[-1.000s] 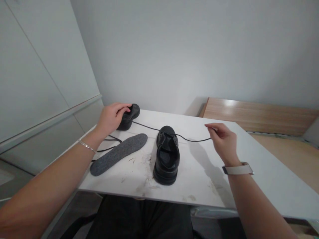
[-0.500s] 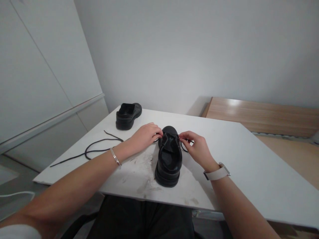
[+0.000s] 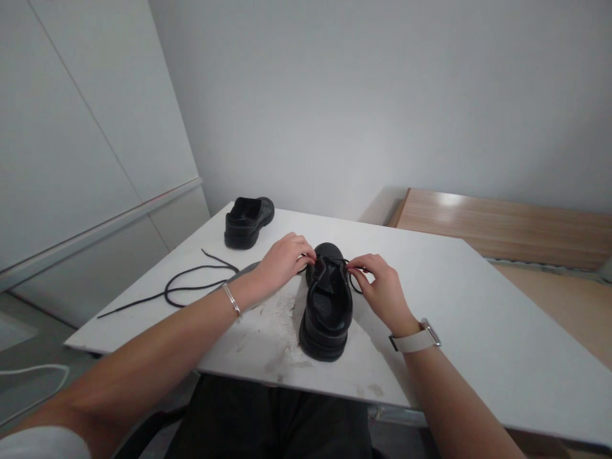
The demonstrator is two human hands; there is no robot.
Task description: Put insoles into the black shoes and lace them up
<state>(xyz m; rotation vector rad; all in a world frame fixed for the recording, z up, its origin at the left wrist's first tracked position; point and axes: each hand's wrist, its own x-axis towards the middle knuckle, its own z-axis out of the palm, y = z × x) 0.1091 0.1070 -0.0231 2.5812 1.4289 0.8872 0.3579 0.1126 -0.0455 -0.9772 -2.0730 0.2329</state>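
Observation:
A black shoe (image 3: 327, 312) stands on the white table (image 3: 478, 331) with its heel toward me. My left hand (image 3: 282, 260) pinches the black lace at the shoe's left eyelets. My right hand (image 3: 380, 288) pinches the same lace (image 3: 356, 285) at the right side, where a small loop hangs. Both hands touch the top of the shoe's opening. A grey insole (image 3: 245, 270) lies mostly hidden behind my left wrist.
A second black shoe (image 3: 247, 221) sits at the table's far left corner. A loose black lace (image 3: 186, 284) curls on the table's left part. A wooden surface (image 3: 502, 223) lies beyond the table at the right. Grey wall panels stand to the left.
My left hand left the far shoe and came to the near shoe. My right hand drew in from the right, and the stretched lace is now gathered at the eyelets.

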